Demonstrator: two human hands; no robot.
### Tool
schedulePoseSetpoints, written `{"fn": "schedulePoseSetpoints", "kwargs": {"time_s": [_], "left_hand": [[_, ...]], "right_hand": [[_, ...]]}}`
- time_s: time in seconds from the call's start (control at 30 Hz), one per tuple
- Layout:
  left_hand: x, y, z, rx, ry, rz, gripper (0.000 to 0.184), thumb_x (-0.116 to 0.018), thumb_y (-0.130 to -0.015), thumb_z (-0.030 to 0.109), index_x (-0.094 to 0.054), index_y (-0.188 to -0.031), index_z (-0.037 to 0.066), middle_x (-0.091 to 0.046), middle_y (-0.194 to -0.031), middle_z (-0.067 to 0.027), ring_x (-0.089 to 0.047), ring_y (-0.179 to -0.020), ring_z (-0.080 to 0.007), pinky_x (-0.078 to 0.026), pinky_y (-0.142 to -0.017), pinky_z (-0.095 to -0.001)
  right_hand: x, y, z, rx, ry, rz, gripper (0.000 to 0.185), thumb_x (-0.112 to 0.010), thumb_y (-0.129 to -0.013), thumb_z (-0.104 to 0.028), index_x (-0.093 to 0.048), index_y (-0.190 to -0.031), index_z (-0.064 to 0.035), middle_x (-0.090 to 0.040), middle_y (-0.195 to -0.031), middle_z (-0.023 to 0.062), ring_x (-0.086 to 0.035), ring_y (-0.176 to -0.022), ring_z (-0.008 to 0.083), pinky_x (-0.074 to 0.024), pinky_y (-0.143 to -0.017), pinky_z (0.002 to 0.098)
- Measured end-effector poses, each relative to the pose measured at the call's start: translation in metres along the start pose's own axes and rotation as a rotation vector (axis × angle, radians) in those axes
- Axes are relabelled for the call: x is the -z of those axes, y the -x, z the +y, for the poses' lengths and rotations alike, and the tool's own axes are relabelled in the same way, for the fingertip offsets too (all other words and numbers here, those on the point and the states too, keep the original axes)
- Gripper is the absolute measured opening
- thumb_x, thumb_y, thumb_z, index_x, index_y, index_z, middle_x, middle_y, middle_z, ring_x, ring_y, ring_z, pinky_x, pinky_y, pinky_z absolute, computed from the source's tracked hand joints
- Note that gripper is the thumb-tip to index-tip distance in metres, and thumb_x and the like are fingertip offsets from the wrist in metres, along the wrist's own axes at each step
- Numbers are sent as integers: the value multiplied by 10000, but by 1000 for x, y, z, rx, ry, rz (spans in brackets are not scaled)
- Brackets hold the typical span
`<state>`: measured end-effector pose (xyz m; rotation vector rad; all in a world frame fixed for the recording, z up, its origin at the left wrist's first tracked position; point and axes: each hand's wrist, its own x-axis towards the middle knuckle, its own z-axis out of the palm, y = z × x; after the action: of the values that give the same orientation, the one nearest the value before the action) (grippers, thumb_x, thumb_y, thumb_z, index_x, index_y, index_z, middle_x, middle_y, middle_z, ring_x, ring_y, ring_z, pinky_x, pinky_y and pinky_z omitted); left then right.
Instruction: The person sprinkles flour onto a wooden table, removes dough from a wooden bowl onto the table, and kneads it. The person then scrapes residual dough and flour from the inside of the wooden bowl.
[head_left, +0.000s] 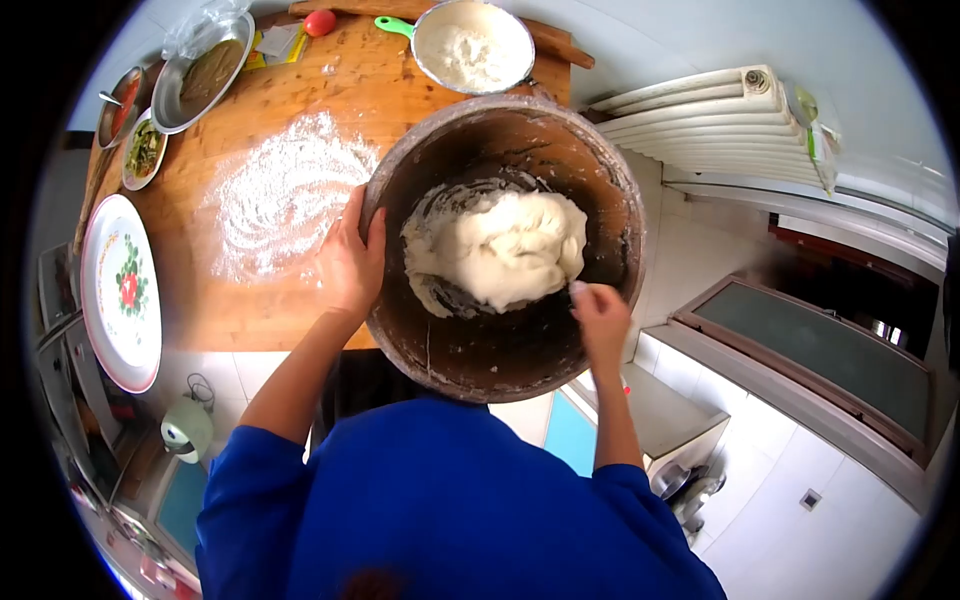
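Note:
A big brown basin (505,375) tilts toward me at the table's right side, its inner wall smeared with flour and dough. Inside lies a lumpy pale dough (515,245), with loose flour and scraps along its left. My left hand (350,262) grips the basin's left rim, thumb at the edge and fingers around the outside. Over the basin's lower right part is my right hand (602,318), fingers curled together, fingertips at the dough's right edge. Whether they pinch a bit of dough is hidden.
Flour (290,195) is spread on the wooden table (240,325). Around it stand a floral tray (120,330), a vegetable dish (143,158), a metal bowl (165,95), a red bowl (113,130), a tomato (319,23) and a flour pan (425,55). A radiator (710,125) is right.

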<state>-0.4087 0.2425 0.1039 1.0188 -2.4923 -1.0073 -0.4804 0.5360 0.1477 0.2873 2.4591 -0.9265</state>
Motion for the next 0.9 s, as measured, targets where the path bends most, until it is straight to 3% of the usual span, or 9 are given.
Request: {"fn": "schedulePoseSetpoints", "kwargs": {"time_s": [0.07,0.13,0.2,0.27,0.4,0.47,0.63,0.7,0.9], "left_hand": [[1,2,0,21,2,-25,359,-539,-845,262,-523,-1163,96,-606,-794,-202,-594,-726,-353,-465,-645,-407],[-2,6,-7,7,20,-27,364,-539,-846,258,-521,-1168,89,-605,-812,-208,-594,-745,-354,-465,-659,-406],[-4,-1,-6,-11,39,0,370,-539,-846,255,-518,-1172,82,-605,-829,-215,-593,-763,-356,-466,-672,-405],[0,0,-1,34,19,-46,374,-535,-849,248,-518,-1172,60,-603,-868,-228,-591,-798,-362,-465,-697,-405],[-1,1,0,46,13,-30,389,-537,-848,270,-520,-1177,62,-613,-924,-205,-597,-832,-350,-464,-718,-392],[-1,1,1,98,-11,-62,392,-530,-852,282,-521,-1179,67,-610,-947,-207,-598,-841,-346,-464,-722,-385],[-3,2,-3,30,-20,-12,406,-529,-853,297,-516,-1190,71,-612,-974,-192,-601,-868,-334,-465,-740,-372],[-5,3,-4,25,-11,-11,404,-531,-853,297,-518,-1188,70,-612,-975,-192,-602,-871,-330,-466,-740,-369],[-3,2,-4,72,55,-19,405,-556,-847,267,-518,-1184,46,-610,-987,-198,-613,-877,-296,-467,-747,-339]], "right_hand": [[13,-27,18,-138,-509,-45,437,-532,-857,-374,-523,-1150,-51,-524,-1161,101,-527,-1014,224,-448,-835,373],[-2,-44,4,-128,-503,-32,496,-468,-875,-438,-463,-1220,-81,-464,-1237,84,-489,-1074,213,-410,-889,408],[-17,-74,-7,-358,-892,-467,618,-433,-873,-487,-342,-1306,-54,-442,-1287,71,-403,-1194,215,-369,-936,407],[-45,-86,-3,-36,-862,-458,591,-414,-879,-486,-352,-1307,-83,-450,-1275,66,-422,-1173,205,-381,-922,382],[-50,-7,-89,-52,-310,-469,479,-433,-895,-368,-392,-1291,-102,-467,-1243,70,-459,-1120,197,-417,-887,347],[-30,26,-89,121,-466,-715,452,-441,-895,-319,-409,-1284,-90,-461,-1241,93,-473,-1102,205,-432,-876,360],[-10,-13,14,-194,-623,-298,532,-402,-906,-405,-311,-1339,-110,-369,-1319,107,-409,-1168,279,-415,-895,440],[-28,-33,33,-384,-839,-563,653,-364,-881,-536,-251,-1359,-106,-341,-1345,109,-380,-1198,268,-357,-942,466],[-71,-59,11,-415,-999,-958,744,-275,-835,-651,-238,-1372,-137,-303,-1384,78,-315,-1255,249,-252,-1028,423]]}}
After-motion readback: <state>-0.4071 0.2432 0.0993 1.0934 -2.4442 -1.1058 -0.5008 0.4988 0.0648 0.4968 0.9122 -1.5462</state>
